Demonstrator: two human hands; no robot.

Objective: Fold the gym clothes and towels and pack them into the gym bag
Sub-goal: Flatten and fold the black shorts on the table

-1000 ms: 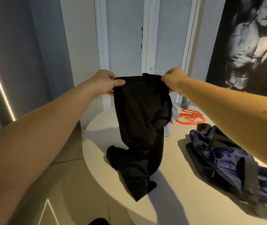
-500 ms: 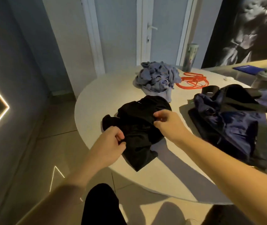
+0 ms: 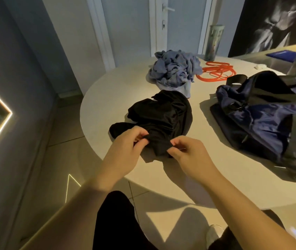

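both hands are working the black garment, which is lying bunched on the near-left part of the round table. left hand is pinching a fold of the near edge between thumb and fingertips. right hand is doing the same just beside it, so both pinches are sitting close together on one stretch of hem. i'm reading this as hunting for an edge or corner to pull taut, since the cloth is too wadded to fold as it lies. garment type: can't tell, too dark and crumpled.

gym bag is slumping on the right of the table, apart from the garment but within reach for packing. its top is looking open, and i can't see inside. blue-grey cloth pile is sitting unfolded just behind the black garment, queued up by the look of it. orange band and tall cup are sitting at the far edge, off the folding area.

judging progress as early: nothing is looking folded yet.
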